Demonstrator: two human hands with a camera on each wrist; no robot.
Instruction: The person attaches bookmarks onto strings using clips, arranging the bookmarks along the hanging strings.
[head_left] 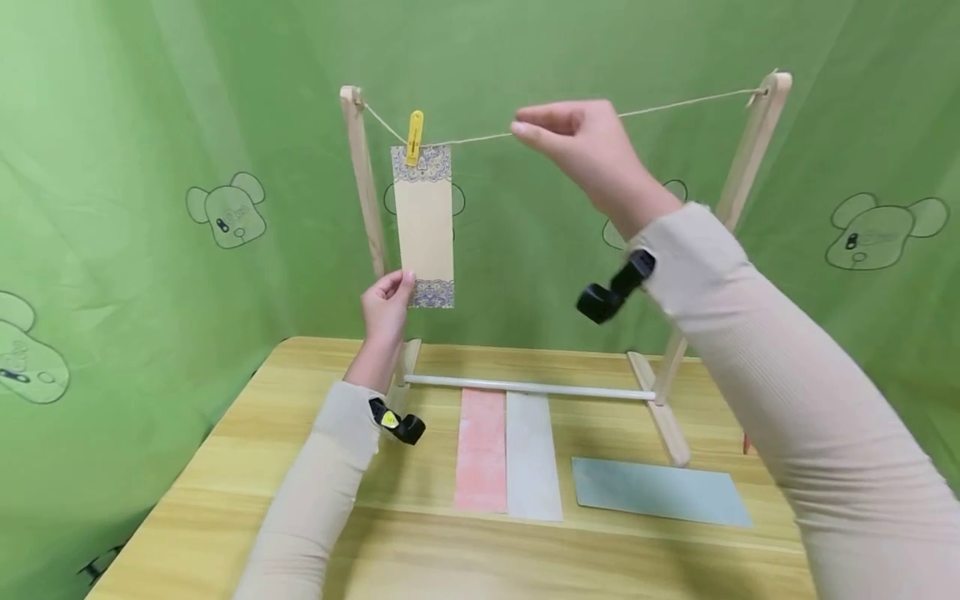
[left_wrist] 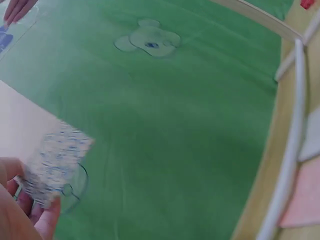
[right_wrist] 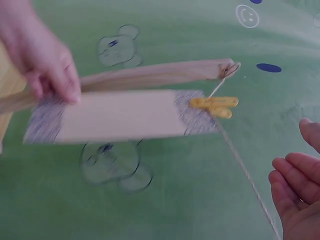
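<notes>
One tall paper card (head_left: 423, 225) pinched by left grip (head_left: 386, 304), right grip (head_left: 577, 137) loose beside twine (head_left: 675, 104).

Wooden table (head_left: 225, 500) bears rack (head_left: 660, 417), pink (head_left: 481, 450), white (head_left: 532, 457), blue strips (head_left: 660, 492).

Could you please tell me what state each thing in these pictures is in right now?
beige card: hanging from the string, clipped at the top.
yellow peg: clamped on the card and string.
string: strung between the posts.
left hand: pinching the card's lower corner.
right hand: at the string, fingers curled.
three cards: lying flat on the table.
</notes>
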